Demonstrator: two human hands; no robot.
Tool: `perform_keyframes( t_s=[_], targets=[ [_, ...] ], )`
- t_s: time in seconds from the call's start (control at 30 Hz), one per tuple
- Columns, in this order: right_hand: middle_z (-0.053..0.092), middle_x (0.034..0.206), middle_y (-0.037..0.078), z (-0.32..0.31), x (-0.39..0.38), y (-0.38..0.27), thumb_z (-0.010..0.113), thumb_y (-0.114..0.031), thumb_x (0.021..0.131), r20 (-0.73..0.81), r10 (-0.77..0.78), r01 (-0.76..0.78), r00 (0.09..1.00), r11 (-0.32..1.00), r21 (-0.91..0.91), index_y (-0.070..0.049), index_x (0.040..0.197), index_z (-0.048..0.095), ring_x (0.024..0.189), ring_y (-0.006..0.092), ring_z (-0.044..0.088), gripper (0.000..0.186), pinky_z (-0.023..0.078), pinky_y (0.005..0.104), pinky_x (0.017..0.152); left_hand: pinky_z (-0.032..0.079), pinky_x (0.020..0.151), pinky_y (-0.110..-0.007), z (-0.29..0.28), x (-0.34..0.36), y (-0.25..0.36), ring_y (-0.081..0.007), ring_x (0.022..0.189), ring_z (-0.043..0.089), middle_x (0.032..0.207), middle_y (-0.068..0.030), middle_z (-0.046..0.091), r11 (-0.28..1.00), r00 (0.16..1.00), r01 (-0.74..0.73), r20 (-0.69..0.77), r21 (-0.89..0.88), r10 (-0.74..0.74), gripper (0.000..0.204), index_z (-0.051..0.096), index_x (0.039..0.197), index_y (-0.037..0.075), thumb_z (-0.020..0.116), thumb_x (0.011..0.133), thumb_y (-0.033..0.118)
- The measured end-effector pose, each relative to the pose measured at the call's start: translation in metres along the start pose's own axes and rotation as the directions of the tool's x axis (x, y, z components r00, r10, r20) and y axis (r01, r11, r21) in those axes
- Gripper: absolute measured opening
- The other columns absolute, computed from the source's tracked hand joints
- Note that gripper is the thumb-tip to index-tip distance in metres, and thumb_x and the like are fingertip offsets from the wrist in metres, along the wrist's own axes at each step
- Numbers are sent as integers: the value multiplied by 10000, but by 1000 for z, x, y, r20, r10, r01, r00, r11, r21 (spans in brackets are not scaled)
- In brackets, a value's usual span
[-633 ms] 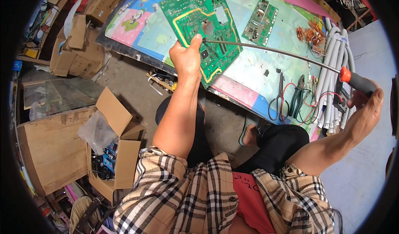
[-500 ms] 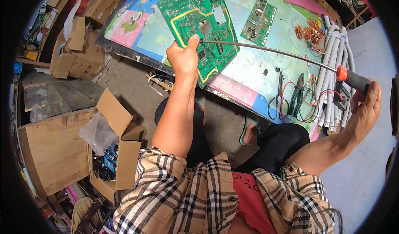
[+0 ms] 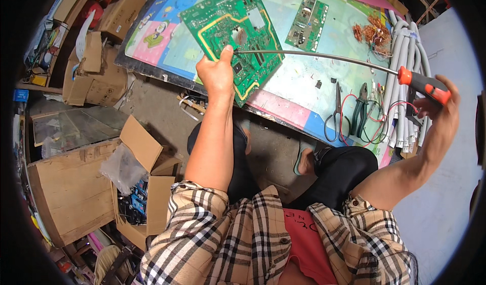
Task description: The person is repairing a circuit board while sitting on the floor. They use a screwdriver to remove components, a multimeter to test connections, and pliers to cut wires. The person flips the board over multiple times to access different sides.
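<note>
A green circuit board [image 3: 262,47] with a yellow outline is tilted up above the table's near edge. My left hand [image 3: 216,76] is closed on its lower left edge, thumb on the upper face. A long-shafted screwdriver [image 3: 324,56] lies across the board, its tip beside that thumb. Its red-and-black handle is out to the right, where my right hand [image 3: 443,107] holds the end with curled fingers, some hidden behind it. Just below the shaft, scissors [image 3: 336,115] and dark-handled pliers [image 3: 360,110] lie on the table among red and black wires [image 3: 380,114].
A second, smaller circuit board [image 3: 307,24] lies on the colourful table top [image 3: 202,31]. Copper wire scraps [image 3: 374,34] and a bundle of pale grey tubes [image 3: 402,90] are to the right. An open cardboard box [image 3: 159,204] stands at lower left beside a wooden panel [image 3: 73,188].
The screwdriver handle has turned, showing its red side, and the right-hand fingers have shifted round it. The board, left hand and screwdriver appear slightly farther left, as does the table.
</note>
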State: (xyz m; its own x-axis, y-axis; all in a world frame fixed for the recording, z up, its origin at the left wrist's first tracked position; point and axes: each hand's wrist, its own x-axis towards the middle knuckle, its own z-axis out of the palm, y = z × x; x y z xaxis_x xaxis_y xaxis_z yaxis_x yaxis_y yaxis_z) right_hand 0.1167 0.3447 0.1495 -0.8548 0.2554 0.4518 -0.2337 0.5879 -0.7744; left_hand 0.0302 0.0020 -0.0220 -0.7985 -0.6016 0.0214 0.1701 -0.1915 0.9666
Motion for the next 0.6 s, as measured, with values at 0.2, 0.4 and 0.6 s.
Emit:
perform_keyframes(
  t_s=[0.2,0.4,0.6],
  targets=[
    [544,1123,169,8,-5,-7,462,-230,964,-1,-215,212,977,960,182,9,1236,482,987,175,541,363,412,264,864,459,699,-265,-1,0,5,-105,749,571,879,-37,654,998,999,23,-22,-57,-25,148,654,963,-41,641,816,-21],
    [590,1047,180,0,7,1,425,-240,979,168,198,-215,966,973,89,-5,1210,522,944,203,600,344,465,277,809,461,700,-273,-7,1,3,-118,750,579,883,-47,657,996,998,33,-59,-78,-37,143,653,953,-43,651,813,-17],
    [550,1170,171,13,-8,-8,530,-246,919,19,-315,308,949,938,161,10,1251,487,1000,197,578,422,455,310,849,457,669,-276,-10,8,1,-119,712,565,850,-48,653,1000,995,0,-103,-5,0,151,650,933,-51,682,799,13]
  ],
)
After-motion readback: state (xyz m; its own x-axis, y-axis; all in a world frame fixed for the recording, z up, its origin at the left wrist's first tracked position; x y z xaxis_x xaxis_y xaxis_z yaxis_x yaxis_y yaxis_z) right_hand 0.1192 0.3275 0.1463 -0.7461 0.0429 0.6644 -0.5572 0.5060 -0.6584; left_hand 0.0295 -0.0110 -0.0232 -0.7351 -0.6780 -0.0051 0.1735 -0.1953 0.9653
